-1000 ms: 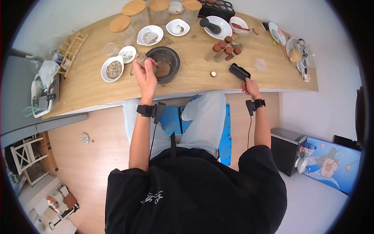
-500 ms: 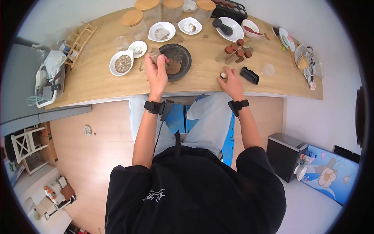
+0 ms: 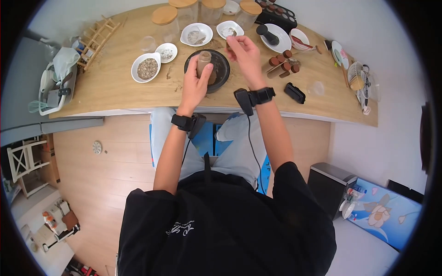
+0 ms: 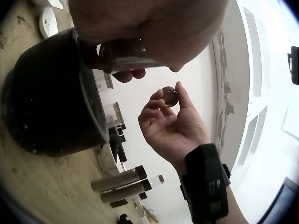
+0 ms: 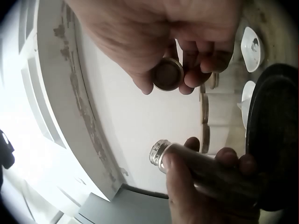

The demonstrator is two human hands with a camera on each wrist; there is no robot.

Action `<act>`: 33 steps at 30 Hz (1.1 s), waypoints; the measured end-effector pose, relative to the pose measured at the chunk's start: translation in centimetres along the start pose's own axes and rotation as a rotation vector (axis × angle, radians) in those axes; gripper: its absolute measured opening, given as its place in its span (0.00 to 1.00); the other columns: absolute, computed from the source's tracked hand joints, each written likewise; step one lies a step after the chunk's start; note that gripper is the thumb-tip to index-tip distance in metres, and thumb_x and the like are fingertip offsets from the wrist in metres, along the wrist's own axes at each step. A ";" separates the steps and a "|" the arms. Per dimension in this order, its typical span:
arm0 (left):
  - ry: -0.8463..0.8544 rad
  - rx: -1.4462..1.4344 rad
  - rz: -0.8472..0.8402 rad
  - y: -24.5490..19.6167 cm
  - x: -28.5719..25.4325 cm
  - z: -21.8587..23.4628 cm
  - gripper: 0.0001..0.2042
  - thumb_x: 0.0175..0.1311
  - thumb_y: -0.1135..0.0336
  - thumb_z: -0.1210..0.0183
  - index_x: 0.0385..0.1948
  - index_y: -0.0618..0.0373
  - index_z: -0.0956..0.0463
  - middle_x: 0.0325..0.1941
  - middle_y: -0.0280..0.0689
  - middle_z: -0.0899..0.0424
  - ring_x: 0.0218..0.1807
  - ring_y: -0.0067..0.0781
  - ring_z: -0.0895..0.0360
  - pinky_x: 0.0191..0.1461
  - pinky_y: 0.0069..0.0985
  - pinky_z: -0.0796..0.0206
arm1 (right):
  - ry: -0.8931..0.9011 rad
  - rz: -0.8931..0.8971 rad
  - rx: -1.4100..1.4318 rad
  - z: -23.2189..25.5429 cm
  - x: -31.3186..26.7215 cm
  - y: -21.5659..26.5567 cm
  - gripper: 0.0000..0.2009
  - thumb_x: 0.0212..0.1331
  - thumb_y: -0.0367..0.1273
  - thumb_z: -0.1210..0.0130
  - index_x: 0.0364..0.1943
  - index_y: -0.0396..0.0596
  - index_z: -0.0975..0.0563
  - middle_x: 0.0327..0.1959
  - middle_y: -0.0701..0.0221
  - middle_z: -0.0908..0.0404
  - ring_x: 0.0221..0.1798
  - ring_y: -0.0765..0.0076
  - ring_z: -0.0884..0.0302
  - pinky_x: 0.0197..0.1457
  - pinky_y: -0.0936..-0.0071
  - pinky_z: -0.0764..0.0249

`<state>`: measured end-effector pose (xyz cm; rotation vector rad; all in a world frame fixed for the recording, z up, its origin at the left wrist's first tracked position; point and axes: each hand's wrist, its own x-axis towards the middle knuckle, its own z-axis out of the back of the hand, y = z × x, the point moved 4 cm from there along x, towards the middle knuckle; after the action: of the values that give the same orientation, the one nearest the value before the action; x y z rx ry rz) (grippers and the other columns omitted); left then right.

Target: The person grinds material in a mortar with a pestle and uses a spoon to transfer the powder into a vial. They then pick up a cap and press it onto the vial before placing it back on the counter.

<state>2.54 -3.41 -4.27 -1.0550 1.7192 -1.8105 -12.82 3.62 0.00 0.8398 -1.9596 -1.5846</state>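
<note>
My left hand (image 3: 195, 87) grips a small glass bottle (image 3: 204, 60) with brown powder in it, upright over the near side of a black mortar (image 3: 224, 66). In the right wrist view the bottle's threaded neck shows uncapped. Above and to the right of it, my right hand (image 3: 249, 62) pinches a round cap (image 5: 167, 74) between thumb and fingers, its hollow underside showing. Cap and bottle are apart. Brown powder lies inside the mortar, partly hidden by the left hand.
Several corked tubes (image 3: 283, 68) stand right of the mortar, with a black case (image 3: 294, 93) nearer the edge. A white dish of coarse bits (image 3: 147, 69) sits at left. Behind are small white dishes and wooden-lidded jars (image 3: 165, 23). A black pestle (image 3: 267, 34) rests in a white bowl.
My right hand went from the black case to the small cap on the table, then lifted it up beside the mortar. My left hand has brought the bottle more upright over the mortar.
</note>
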 end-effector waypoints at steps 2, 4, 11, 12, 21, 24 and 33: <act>0.020 0.035 -0.006 -0.7 0.0 -0.1 0.16 0.71 0.65 0.43 0.55 0.62 0.28 0.46 0.39 0.19 0.45 0.25 0.23 0.51 0.25 0.31 | 0.003 0.010 0.005 -1.5 0.3 -0.4 0.08 0.68 0.34 0.41 0.40 0.44 0.24 0.32 0.72 0.17 0.34 0.84 0.23 0.35 0.85 0.31; 0.043 0.041 -0.011 -1.6 0.2 -0.5 0.15 0.71 0.64 0.42 0.54 0.61 0.28 0.41 0.39 0.17 0.40 0.29 0.22 0.47 0.26 0.29 | 0.010 0.023 0.014 -3.0 0.4 -0.8 0.08 0.67 0.34 0.40 0.39 0.45 0.25 0.34 0.69 0.16 0.36 0.82 0.21 0.38 0.84 0.29; 0.049 0.093 0.013 -1.0 1.2 0.0 0.13 0.72 0.63 0.43 0.50 0.61 0.26 0.33 0.36 0.18 0.30 0.22 0.25 0.36 0.23 0.31 | 0.089 0.184 0.163 -5.0 -1.6 -1.5 0.05 0.68 0.30 0.42 0.39 0.44 0.25 0.40 0.64 0.15 0.43 0.77 0.19 0.48 0.79 0.25; 0.105 -0.043 0.099 -0.8 1.3 -0.1 0.11 0.72 0.63 0.44 0.47 0.61 0.26 0.30 0.34 0.21 0.27 0.19 0.28 0.31 0.19 0.36 | 0.089 0.257 0.194 -5.1 -1.8 -1.1 0.05 0.68 0.29 0.43 0.40 0.43 0.25 0.41 0.64 0.15 0.44 0.77 0.19 0.49 0.79 0.25; 0.386 -0.692 0.492 -1.8 1.1 0.4 0.14 0.78 0.55 0.53 0.39 0.56 0.30 0.20 0.26 0.37 0.17 0.12 0.46 0.17 0.15 0.55 | 0.291 0.177 0.138 -5.6 -2.0 -0.9 0.13 0.73 0.32 0.51 0.53 0.41 0.22 0.44 0.69 0.16 0.46 0.79 0.22 0.50 0.80 0.26; 0.492 -0.803 0.554 -3.1 1.0 0.8 0.14 0.78 0.54 0.54 0.40 0.56 0.30 0.19 0.25 0.38 0.16 0.13 0.48 0.16 0.16 0.57 | 0.375 0.128 -0.005 -5.4 -2.3 0.3 0.14 0.74 0.33 0.53 0.54 0.41 0.21 0.46 0.69 0.17 0.45 0.78 0.23 0.49 0.82 0.27; 0.280 0.182 0.157 -2.7 2.4 2.6 0.18 0.68 0.50 0.40 0.42 0.58 0.23 0.24 0.39 0.21 0.22 0.33 0.26 0.24 0.26 0.38 | 0.316 0.428 -0.499 -4.1 -1.9 0.9 0.15 0.69 0.33 0.45 0.55 0.41 0.21 0.47 0.71 0.19 0.41 0.82 0.25 0.43 0.83 0.29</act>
<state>3.61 -6.50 -1.22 -0.5981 1.6953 -2.0412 -8.75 2.32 1.76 0.3998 -1.3238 -1.4747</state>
